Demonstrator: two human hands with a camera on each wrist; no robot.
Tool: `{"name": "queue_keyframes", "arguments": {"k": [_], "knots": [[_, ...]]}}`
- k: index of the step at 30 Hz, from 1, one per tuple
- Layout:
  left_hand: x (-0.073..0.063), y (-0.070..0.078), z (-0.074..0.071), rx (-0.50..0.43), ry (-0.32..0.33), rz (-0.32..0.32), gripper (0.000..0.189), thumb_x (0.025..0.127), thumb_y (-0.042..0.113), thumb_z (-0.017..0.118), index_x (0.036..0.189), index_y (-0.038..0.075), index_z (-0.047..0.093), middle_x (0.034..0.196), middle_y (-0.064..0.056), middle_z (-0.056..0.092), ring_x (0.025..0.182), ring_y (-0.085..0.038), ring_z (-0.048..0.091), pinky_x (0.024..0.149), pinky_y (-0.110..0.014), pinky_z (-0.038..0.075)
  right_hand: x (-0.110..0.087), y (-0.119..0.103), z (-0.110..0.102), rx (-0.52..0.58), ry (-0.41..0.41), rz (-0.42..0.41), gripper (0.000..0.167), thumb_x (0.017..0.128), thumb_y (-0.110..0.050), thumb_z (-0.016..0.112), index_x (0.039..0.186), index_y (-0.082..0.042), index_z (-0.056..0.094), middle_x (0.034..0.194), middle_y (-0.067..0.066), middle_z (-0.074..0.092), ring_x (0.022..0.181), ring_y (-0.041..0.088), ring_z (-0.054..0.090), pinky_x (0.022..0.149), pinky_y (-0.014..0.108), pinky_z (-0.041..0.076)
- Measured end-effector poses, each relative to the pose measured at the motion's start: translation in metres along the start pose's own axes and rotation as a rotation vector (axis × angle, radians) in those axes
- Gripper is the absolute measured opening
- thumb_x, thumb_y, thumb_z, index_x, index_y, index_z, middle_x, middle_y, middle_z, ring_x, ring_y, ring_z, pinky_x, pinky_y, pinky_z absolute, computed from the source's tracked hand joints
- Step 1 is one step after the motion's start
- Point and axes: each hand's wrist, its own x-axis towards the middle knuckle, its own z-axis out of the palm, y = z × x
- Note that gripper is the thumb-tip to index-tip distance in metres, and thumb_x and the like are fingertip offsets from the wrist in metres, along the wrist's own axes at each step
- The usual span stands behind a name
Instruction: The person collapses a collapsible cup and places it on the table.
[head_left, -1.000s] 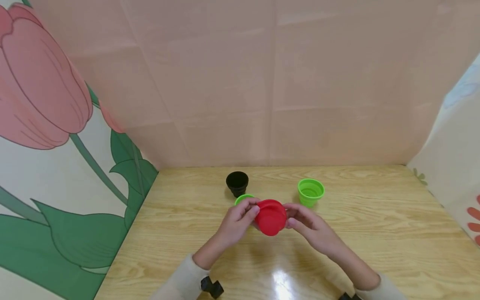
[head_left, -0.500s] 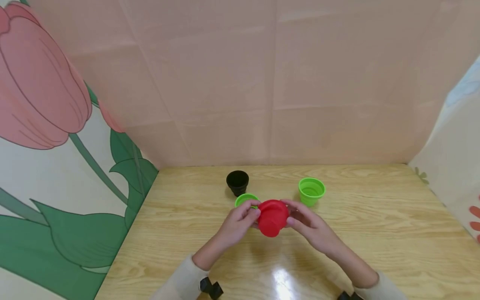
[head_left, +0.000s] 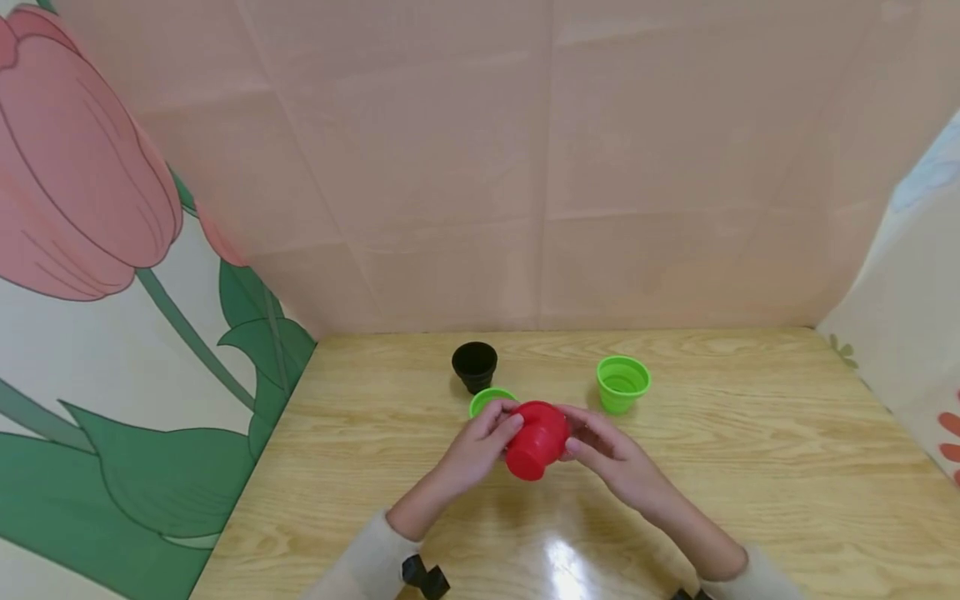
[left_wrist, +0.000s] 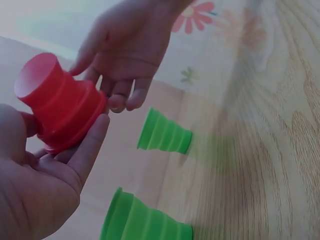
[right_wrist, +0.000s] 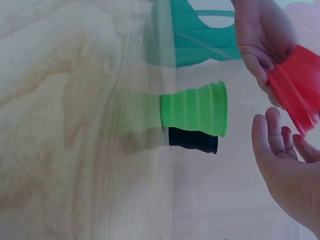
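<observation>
Over the table (head_left: 757, 467) I see the left hand (head_left: 471, 452), the slack-fingered right hand (head_left: 624, 463) close by, pinch the red cup (head_left: 536, 440) near its rim, presumably to steady it, with the right green cup (head_left: 622, 383), left green cup (right_wrist: 195, 110) and black cup (head_left: 475, 368) upright beyond.

The red cup (head_left: 542, 432) looks like soft, rubbery plastic, smooth with a faint sheen. Toward the far edge of the worktop (head_left: 750, 467), the right green cup (head_left: 622, 385) and the left green cup (head_left: 491, 402) look like ridged plastic, the black cup (head_left: 475, 379) duller. The worktop shows wood grain, glossy enough to reflect both green cups. Behind its far edge hangs a creased, matt sheet (head_left: 450, 167), cloth or paper.
</observation>
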Motion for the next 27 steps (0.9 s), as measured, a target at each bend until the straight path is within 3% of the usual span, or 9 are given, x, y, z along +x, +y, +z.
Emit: {"name": "queue_keyframes", "arguments": {"k": [3,8,15,21,27], "knots": [[-0.0004,0.0013,0.0007,-0.014,0.009,0.008,0.036,0.107,0.029,0.051,0.135,0.006,0.051,0.123,-0.015,0.065,0.102,-0.022,0.065,0.081,-0.032,0.059,-0.0010,0.0016,0.0027,0.018,0.023,-0.001,0.047,0.100,0.000,0.059,0.144,0.006,0.045,0.117,0.008,0.061,0.102,0.012,0.066,0.088,0.032,0.060],[-0.0010,0.0011,0.0031,-0.007,-0.050,0.023,0.039,0.108,0.027,0.050,0.142,0.009,0.047,0.127,-0.014,0.063,0.108,-0.024,0.066,0.086,-0.033,0.060,-0.0004,0.0020,0.0058,-0.014,0.085,0.010,0.042,0.100,-0.001,0.060,0.139,0.007,0.049,0.112,0.004,0.062,0.099,0.011,0.066,0.086,0.032,0.060],[-0.0012,-0.0011,0.0015,-0.023,-0.077,0.057,0.039,0.105,0.021,0.057,0.140,0.009,0.048,0.118,-0.011,0.063,0.098,-0.019,0.068,0.088,-0.046,0.060,-0.0004,-0.0023,0.0030,-0.032,0.107,0.029,0.040,0.102,-0.004,0.058,0.141,0.003,0.051,0.115,0.000,0.064,0.103,0.010,0.065,0.086,0.027,0.058],[-0.0011,-0.0027,0.0009,0.037,-0.094,0.111,0.044,0.102,0.018,0.061,0.145,0.014,0.050,0.115,-0.009,0.062,0.096,-0.014,0.067,0.085,-0.043,0.061,0.0005,-0.0037,-0.0002,-0.074,0.112,0.055,0.040,0.103,-0.008,0.058,0.142,-0.004,0.053,0.115,0.009,0.064,0.102,0.013,0.066,0.086,0.027,0.057],[-0.0027,-0.0019,0.0000,0.074,-0.066,0.092,0.040,0.101,0.020,0.064,0.140,0.016,0.056,0.114,-0.003,0.065,0.095,-0.012,0.066,0.082,-0.044,0.062,0.0021,-0.0044,-0.0003,-0.057,0.090,0.086,0.040,0.104,-0.010,0.057,0.142,0.001,0.052,0.122,0.016,0.062,0.106,0.012,0.066,0.086,0.031,0.060]]}}
